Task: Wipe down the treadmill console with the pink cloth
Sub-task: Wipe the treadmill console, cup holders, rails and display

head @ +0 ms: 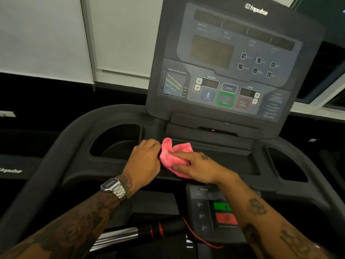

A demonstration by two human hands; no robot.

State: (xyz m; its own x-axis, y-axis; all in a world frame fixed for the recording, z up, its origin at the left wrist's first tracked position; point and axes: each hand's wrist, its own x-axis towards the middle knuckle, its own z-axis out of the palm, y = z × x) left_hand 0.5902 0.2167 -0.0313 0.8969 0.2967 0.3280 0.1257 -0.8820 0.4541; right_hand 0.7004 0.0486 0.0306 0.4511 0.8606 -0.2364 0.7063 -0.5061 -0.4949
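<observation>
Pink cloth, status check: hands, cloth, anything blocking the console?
Left hand and right hand both grip the pink cloth, bunched on the tray ledge below the console. Console face unobstructed.

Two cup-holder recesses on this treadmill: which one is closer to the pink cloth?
The left cup-holder recess, just beside the left hand holding the pink cloth. The right recess sits apart, past the central tray.
</observation>
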